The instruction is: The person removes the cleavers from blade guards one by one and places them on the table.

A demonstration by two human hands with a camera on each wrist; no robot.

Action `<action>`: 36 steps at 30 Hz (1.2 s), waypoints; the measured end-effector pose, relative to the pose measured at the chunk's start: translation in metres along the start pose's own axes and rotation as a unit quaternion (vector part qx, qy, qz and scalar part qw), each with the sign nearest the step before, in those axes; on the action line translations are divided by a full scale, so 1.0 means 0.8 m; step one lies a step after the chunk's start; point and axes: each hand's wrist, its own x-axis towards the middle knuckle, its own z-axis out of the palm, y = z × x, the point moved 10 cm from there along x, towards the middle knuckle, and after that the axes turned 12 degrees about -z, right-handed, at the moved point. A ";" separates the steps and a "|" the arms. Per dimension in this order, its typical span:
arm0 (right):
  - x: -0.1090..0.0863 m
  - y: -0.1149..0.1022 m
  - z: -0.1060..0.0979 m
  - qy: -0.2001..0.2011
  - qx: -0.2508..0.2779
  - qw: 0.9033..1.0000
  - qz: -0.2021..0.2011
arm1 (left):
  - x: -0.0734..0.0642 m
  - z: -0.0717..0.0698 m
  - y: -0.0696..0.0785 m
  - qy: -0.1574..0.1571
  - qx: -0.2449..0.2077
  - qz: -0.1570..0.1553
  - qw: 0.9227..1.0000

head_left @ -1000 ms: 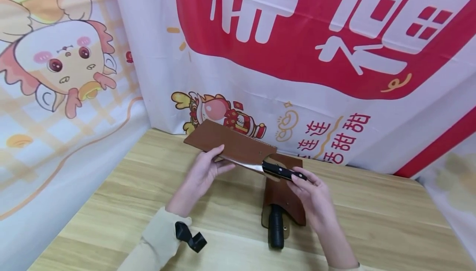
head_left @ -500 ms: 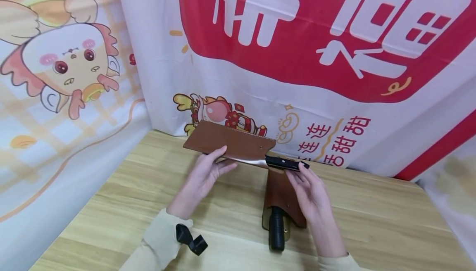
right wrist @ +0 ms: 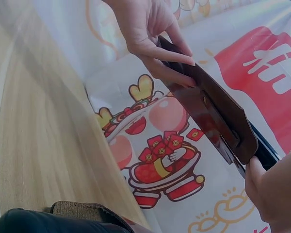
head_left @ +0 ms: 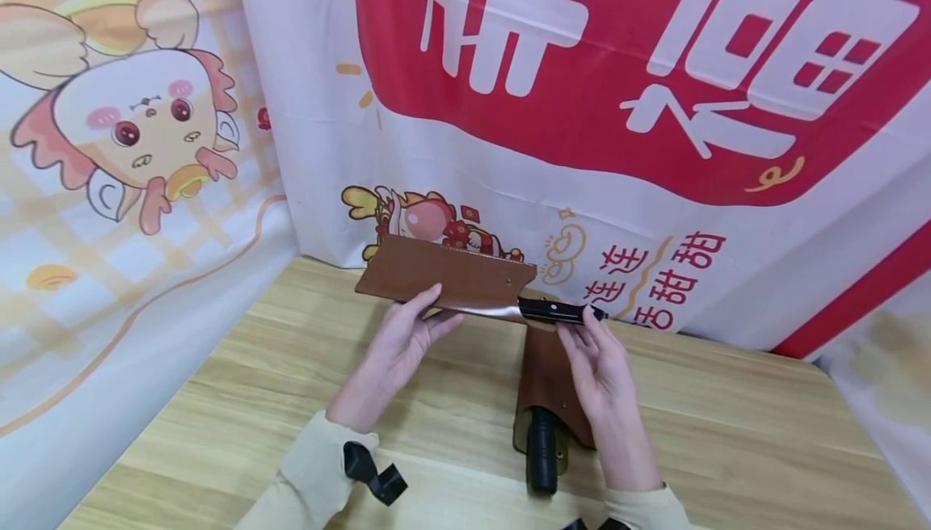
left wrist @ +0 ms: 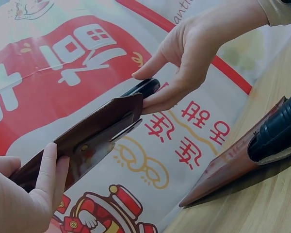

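Note:
A cleaver with a riveted black handle sits in a brown leather sheath, held up over the table; a strip of bright blade shows along the sheath's lower edge. My left hand grips the sheath from below, thumb on the near face and fingers behind. With its thumb and fingers my right hand pinches the end of the black handle. In the left wrist view, the sheath has a brass stud on its underside. Below, a second knife with a ribbed black handle lies in another brown sheath.
The wood-grain table ends against a printed cloth backdrop at the back. Another patterned cloth hangs on the left. A black strap mount sits on the left sleeve.
The sheathed cleaver has tilted closer to level as its handle end rose. My right hand has shifted its hold, fingers now under the handle end. The second knife stays put.

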 end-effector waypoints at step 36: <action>0.017 -0.034 -0.021 0.048 0.076 0.996 -0.002 | 0.005 -0.023 0.036 0.028 0.002 0.039 0.999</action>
